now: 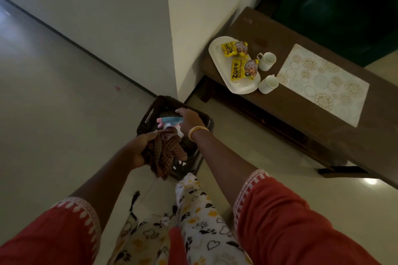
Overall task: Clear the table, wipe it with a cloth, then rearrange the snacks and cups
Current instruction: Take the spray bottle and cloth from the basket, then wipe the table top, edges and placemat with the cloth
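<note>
While I look down from the head camera, my left hand (pixel 137 148) grips a bunched brown checked cloth (pixel 163 155) over a dark woven plastic basket (pixel 148 109) on the floor. My right hand (pixel 187 118) reaches into the basket, fingers curled over a pale blue and white object (pixel 170 120) that I cannot identify.

To the right, the low dark wooden table (pixel 280 101) carries one white oval plastic tray (pixel 217 58) with two yellow snack packets (pixel 235 48) (pixel 244 70) lying on it. Two white handled cups (pixel 267 60) (pixel 268 84) stand on the table just beside the tray, and one pale patterned rectangular mat (pixel 323 84) lies near them.

I judge the task to be near its end: snacks and cups look arranged, and the cloth seems on its way to storage. Whether the wiping is done, I cannot tell.
</note>
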Tool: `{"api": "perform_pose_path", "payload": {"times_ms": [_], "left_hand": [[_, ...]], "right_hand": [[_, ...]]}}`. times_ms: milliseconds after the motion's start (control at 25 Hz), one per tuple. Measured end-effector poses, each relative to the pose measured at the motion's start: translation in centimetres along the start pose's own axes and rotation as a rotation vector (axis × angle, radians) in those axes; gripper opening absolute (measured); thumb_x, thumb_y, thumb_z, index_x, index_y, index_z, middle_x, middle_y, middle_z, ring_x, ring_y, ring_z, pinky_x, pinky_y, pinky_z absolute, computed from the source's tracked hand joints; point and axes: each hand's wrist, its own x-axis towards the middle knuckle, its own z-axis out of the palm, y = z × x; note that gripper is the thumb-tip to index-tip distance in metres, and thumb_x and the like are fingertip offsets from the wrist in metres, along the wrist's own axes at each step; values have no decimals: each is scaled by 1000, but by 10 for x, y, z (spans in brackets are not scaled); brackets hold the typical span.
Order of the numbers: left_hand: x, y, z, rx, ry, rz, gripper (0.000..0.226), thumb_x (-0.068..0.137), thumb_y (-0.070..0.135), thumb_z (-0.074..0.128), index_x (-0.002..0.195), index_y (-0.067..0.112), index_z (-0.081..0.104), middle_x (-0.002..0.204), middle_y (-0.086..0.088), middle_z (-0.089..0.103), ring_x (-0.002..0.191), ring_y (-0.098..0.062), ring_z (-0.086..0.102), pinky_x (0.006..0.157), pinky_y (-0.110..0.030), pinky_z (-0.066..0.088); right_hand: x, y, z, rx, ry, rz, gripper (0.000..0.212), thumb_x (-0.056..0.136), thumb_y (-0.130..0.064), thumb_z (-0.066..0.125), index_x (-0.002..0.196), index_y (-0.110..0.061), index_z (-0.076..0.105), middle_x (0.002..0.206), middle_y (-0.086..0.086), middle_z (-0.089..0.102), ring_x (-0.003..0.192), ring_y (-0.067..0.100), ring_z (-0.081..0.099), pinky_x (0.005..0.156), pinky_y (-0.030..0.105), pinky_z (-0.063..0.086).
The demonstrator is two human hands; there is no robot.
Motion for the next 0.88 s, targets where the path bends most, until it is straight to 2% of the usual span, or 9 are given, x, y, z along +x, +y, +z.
{"api": "perform_pose_path", "payload": {"times_ms": [120, 200, 400, 480, 560, 640, 720, 800, 880], "left_hand": [[-8, 0, 21, -1, 42, -1, 38, 96, 29, 49, 127, 9, 55, 116, -20, 64, 108, -36, 59, 93, -51, 46], [-19, 0, 44, -1, 39, 16, 40, 93, 28, 56, 128, 10, 54, 117, -18, 64, 109, -35, 59, 92, -49, 47], [-32, 0, 127, -46, -131, 161, 31, 94, 23, 53, 123, 25, 62, 123, -14, 61, 114, -35, 56, 89, -52, 48], [-33, 4, 171, 16, -203, 209, 30, 96, 19, 49, 120, 30, 64, 124, -10, 60, 116, -34, 55, 92, -52, 47], [-37, 5, 227, 102, -255, 260, 34, 95, 11, 49, 123, 28, 61, 119, -9, 63, 109, -30, 60, 88, -46, 50], [-38, 3, 281, 220, -292, 328, 41, 94, 3, 49, 129, 25, 54, 118, -9, 65, 106, -28, 62, 89, -44, 50], [-35, 0, 329, 407, -343, 396, 47, 92, -3, 50, 132, 22, 51, 122, -9, 63, 111, -28, 60, 94, -44, 49], [-32, -6, 379, 572, -402, 445, 48, 90, -6, 52, 131, 19, 52, 121, -8, 64, 113, -26, 60, 92, -40, 50], [-30, -12, 422, 673, -410, 480, 47, 86, -6, 58, 130, 12, 55, 119, -9, 66, 115, -28, 60, 93, -39, 50]], "right_hand": [[-34, 8, -19, 48, 7, 21, 52, 90, -14, 57, 140, -14, 43, 137, 16, 46, 124, 32, 48, 105, 42, 41], [-56, 20, -24, 162, 58, 109, 43, 92, -22, 55, 134, -14, 49, 131, 15, 52, 120, 30, 52, 101, 38, 43], [-116, 58, -81, 995, -21, 503, 47, 90, -58, 49, 106, -16, 63, 99, 5, 65, 103, 27, 60, 97, 42, 46], [-138, 74, -118, 1162, -36, 501, 38, 90, -56, 52, 95, -19, 63, 90, 2, 65, 92, 21, 60, 85, 36, 49], [-158, 99, -159, 1276, 42, 442, 25, 90, -41, 57, 90, -17, 64, 86, 4, 64, 80, 18, 59, 69, 28, 47], [-171, 129, -197, 1276, 150, 389, 17, 87, -29, 63, 90, -12, 66, 81, 5, 64, 69, 17, 59, 58, 23, 45], [-178, 162, -229, 1129, 279, 383, 18, 84, -23, 69, 91, -6, 68, 75, 7, 63, 59, 17, 57, 49, 21, 43], [-188, 202, -261, 894, 480, 310, 23, 83, -19, 72, 87, 4, 70, 72, 10, 61, 58, 16, 54, 52, 23, 45], [-202, 233, -290, 712, 599, 211, 22, 84, -20, 71, 77, 1, 71, 69, 9, 64, 61, 16, 57, 60, 28, 47]]}}
